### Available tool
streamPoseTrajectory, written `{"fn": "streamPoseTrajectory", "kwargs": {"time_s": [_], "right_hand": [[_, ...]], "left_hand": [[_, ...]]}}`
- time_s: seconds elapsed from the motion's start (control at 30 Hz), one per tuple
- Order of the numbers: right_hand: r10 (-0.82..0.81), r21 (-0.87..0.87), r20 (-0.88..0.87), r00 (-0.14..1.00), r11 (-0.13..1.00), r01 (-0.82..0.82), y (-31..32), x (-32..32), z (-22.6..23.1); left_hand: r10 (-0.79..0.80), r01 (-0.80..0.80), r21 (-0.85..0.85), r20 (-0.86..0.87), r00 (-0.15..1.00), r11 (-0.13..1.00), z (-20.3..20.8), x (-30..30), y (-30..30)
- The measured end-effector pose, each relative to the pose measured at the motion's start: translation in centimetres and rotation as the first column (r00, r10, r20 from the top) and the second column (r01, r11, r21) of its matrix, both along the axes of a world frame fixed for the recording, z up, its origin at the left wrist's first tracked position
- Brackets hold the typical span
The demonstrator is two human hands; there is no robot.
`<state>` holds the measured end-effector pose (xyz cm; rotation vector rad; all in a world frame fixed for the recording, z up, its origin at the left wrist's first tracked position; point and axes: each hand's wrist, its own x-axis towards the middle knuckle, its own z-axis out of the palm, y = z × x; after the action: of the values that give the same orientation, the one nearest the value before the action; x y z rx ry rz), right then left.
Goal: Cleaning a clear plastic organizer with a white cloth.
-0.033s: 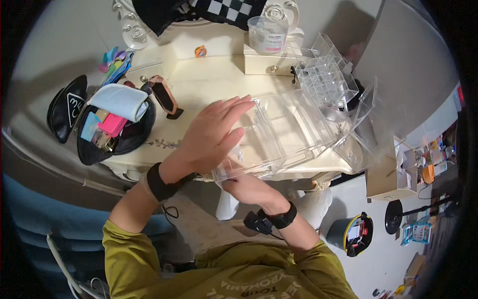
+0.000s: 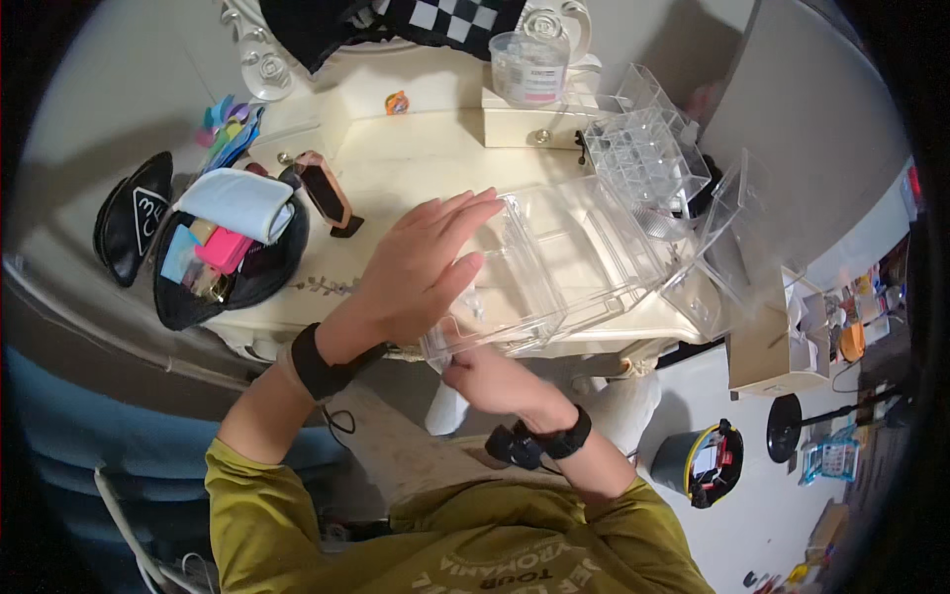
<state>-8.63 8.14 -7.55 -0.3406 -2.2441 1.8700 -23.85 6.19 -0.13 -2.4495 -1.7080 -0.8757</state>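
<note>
A clear plastic organizer box (image 2: 579,257) with ledges inside leans tilted over the front edge of the cream dressing table (image 2: 411,148). My left hand (image 2: 421,262) lies along its left side, fingers stretched and thumb apart, touching the plastic. Below the near corner, my right hand (image 2: 500,381) is closed with fingers curled against the box's lower edge. Its fingertips are partly hidden. Something white and crumpled shows through the plastic near the left thumb; I cannot make out what it is. Another clear piece (image 2: 727,223) stands just right of the box.
At the left sit an open black pouch (image 2: 178,307) of cosmetics and a rose-gold faceted object (image 2: 324,193). A clear compartment organizer (image 2: 638,148) and a plastic tub (image 2: 529,74) stand at the back right. On the floor are a bucket (image 2: 673,463) and an open drawer-like box (image 2: 767,361).
Almost nothing differs. My right hand has shifted very slightly at the box's lower edge, and the left hand keeps its place.
</note>
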Motion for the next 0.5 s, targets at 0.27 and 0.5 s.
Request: {"fn": "streamPoseTrajectory", "kwargs": {"time_s": [0.27,0.5], "right_hand": [[-0.103,-0.192,-0.171,0.980,0.979,0.069,-5.8,3.4,0.2],[-0.249,-0.901,-0.420,0.873,0.233,-0.367,-4.1,7.6,-2.9]], "left_hand": [[0.028,-0.026,-0.045,0.046,0.999,0.999,0.4,0.2,-0.2],[0.019,-0.017,-0.027,0.052,0.998,0.999,0.2,-0.2,0.2]]}}
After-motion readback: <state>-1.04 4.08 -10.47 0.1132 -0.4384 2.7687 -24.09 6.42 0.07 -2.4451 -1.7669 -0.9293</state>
